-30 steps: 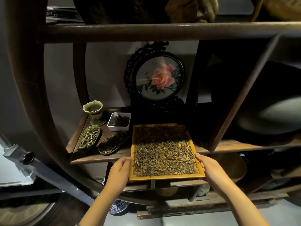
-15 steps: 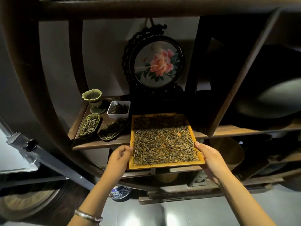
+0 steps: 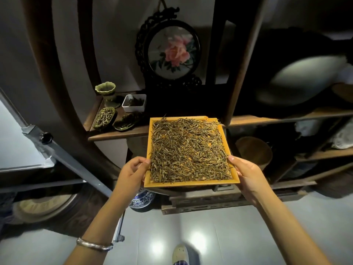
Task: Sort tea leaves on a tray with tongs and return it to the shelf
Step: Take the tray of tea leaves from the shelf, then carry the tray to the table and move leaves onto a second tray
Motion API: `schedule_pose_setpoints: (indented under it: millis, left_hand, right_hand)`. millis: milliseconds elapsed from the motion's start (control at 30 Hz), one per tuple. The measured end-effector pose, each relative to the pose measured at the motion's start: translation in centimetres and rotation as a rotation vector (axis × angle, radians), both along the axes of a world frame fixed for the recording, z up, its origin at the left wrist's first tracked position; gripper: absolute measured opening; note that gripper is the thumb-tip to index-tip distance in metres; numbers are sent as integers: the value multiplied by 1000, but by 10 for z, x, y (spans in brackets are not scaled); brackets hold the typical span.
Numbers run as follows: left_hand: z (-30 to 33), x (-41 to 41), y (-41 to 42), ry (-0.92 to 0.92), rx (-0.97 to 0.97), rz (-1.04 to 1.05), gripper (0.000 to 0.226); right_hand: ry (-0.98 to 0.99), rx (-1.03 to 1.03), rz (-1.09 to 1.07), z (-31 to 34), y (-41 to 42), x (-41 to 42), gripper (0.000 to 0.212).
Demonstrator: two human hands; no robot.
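From the head view, the person is holding a yellow tray (image 3: 191, 183) out in front of the wooden shelf (image 3: 114, 135), both hands under and against its near corners. The left hand (image 3: 131, 174) is curling round the tray's near left corner, thumb lying on the rim, fingers tucking beneath. The right hand (image 3: 246, 173) is gripping the near right corner the same way, thumb on top of the rim. The tray is hanging clear of the shelf, its far edge just in front of the shelf board and to the right of the green dishes (image 3: 105, 118) and the white square dish (image 3: 134, 102) sitting there. Behind the tray, a round framed flower picture (image 3: 172, 52) is standing at the back of the shelf.

The tea leaves (image 3: 189, 148) are lying loose and thin across the whole tray, so they are likely light and quick to slide or spill if the tray is tipping. The tray itself looks stiff and shallow-rimmed; holding it level by two opposite edges seems the safest grip. No tongs are showing.
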State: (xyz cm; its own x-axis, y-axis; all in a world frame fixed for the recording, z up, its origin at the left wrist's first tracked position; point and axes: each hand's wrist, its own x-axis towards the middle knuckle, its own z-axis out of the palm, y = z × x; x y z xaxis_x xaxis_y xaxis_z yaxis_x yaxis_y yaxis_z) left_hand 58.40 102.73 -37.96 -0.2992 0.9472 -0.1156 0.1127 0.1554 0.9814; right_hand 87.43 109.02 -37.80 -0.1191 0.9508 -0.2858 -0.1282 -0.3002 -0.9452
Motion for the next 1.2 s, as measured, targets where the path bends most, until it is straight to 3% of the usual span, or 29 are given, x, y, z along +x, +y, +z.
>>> schedule_pose_setpoints:
  millis: [200,433,633,900,1067,1200]
  left_hand:
    - [14,49,-49,9,24,-94,22]
    - [32,121,-67,-81,73,-356,19]
    - [39,192,-46,-30,90,-673,20]
    - [39,292,-49,-35,42,-1202,20]
    - [33,347,-76,-67,-11,-1451,47]
    - [27,387,-117,-55,0,-1657,30]
  right_hand:
    - [35,13,-125,6,-71,45,23]
    - [-70,70,-332,20,-151,119,29]
    - [-184,89,-685,27,-216,172,27]
    - [-184,122,-1175,37,-331,193,23]
    - [-182,79,-1448,35,-405,173,27]
    - [-212,5,-1693,31,-464,147,28]
